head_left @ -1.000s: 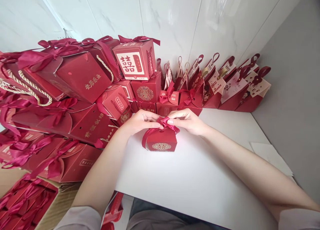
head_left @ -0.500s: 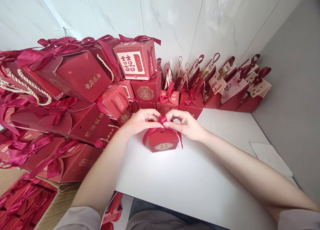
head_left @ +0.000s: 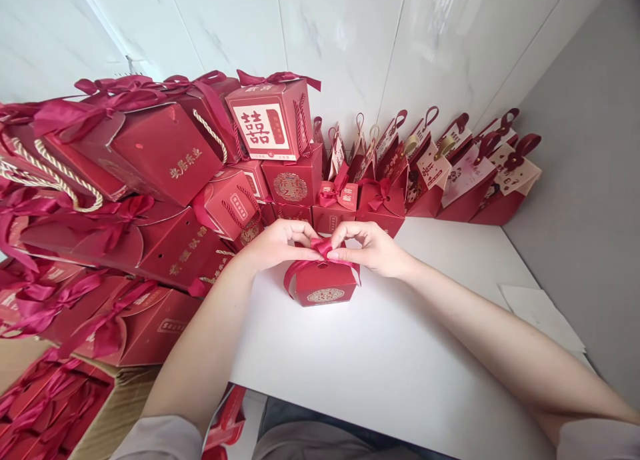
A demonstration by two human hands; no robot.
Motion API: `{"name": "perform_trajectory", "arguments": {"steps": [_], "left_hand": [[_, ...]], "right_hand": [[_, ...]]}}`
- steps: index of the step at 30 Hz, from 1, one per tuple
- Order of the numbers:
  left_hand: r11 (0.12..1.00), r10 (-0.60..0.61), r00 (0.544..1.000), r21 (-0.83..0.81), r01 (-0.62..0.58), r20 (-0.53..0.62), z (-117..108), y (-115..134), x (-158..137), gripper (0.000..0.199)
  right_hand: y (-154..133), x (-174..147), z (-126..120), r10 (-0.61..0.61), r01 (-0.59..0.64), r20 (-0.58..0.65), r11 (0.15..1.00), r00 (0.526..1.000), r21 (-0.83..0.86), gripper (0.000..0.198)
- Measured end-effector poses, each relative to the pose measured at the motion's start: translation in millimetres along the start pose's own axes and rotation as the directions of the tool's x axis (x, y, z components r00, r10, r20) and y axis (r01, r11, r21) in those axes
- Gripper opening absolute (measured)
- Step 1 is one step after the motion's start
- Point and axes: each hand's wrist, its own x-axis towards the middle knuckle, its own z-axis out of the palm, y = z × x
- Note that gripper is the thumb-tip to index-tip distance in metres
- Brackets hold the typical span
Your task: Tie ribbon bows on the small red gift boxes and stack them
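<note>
A small red gift box point(head_left: 325, 285) with a round gold emblem stands upright on the white table point(head_left: 380, 360) in front of me. Dark pink ribbon point(head_left: 321, 247) runs across its top, with ends hanging at both sides. My left hand point(head_left: 283, 244) pinches the ribbon from the left, just above the lid. From the right, my right hand point(head_left: 373, 248) pinches it too, fingertips almost meeting the left ones. The fingers partly hide the knot or loop between them.
Ribboned red boxes point(head_left: 165, 157) are stacked high on the left. Smaller boxes point(head_left: 334, 210) and upright bags with looped handles point(head_left: 467, 173) line the wall. A cardboard carton point(head_left: 117, 407) of red boxes sits at lower left. White paper point(head_left: 543, 317) lies at the right edge.
Both hands have shifted very slightly, still pinching the ribbon. The ribbon between the fingers looks wider and lower, and the tail at the right hangs shorter.
</note>
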Motion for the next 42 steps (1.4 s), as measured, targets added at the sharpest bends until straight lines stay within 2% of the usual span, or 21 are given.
{"name": "perform_trajectory", "arguments": {"steps": [3, 6, 8, 12, 16, 19, 28, 32, 36, 42], "left_hand": [[0.998, 0.061, 0.996, 0.016, -0.062, 0.064, 0, -1, 1, 0.02], [0.996, 0.088, 0.992, 0.022, -0.09, 0.088, 0, -2, 2, 0.017], [0.998, 0.063, 0.994, 0.004, -0.064, 0.093, 1, 0, 1, 0.017], [1.0, -0.005, 0.998, -0.001, 0.005, 0.056, 5, 6, -3, 0.02], [0.996, -0.094, 0.996, -0.001, 0.094, -0.005, 6, 9, -5, 0.024], [0.995, -0.103, 0.995, -0.006, 0.103, 0.008, 5, 8, -4, 0.023], [0.982, 0.028, 0.999, 0.185, -0.033, 0.027, 11, 12, -8, 0.022], [0.928, 0.135, 0.99, 0.346, -0.139, 0.036, 12, 16, -9, 0.012], [0.872, 0.198, 0.976, 0.437, -0.219, 0.095, 10, 17, -9, 0.008], [0.857, 0.192, 0.977, 0.469, -0.211, 0.088, 9, 16, -9, 0.02]], "right_hand": [[0, 0, -2, 0.002, -0.001, 0.02, 1.0, 1.0, -0.013, 0.02], [3, 1, -5, 0.01, -0.012, 0.034, 0.999, 0.999, 0.049, 0.021], [4, 1, -7, 0.012, -0.016, 0.049, 0.997, 0.999, 0.073, 0.02], [2, -1, -5, -0.005, 0.004, 0.112, 1.0, 0.994, 0.016, 0.019], [2, -2, 1, -0.008, 0.0, 0.093, 0.996, 0.996, 0.087, 0.029], [2, -2, 4, 0.021, -0.031, 0.08, 0.991, 0.997, 0.128, 0.032], [-9, -4, 10, 0.034, -0.031, 0.04, 0.997, 0.999, -0.067, 0.03], [-9, -4, 11, 0.012, -0.01, 0.033, 0.998, 0.999, -0.058, 0.02], [-9, -4, 13, -0.009, 0.01, 0.014, 0.996, 1.0, -0.087, 0.019], [-7, -5, 17, -0.041, 0.033, -0.041, 0.984, 0.998, -0.175, 0.013]]}}
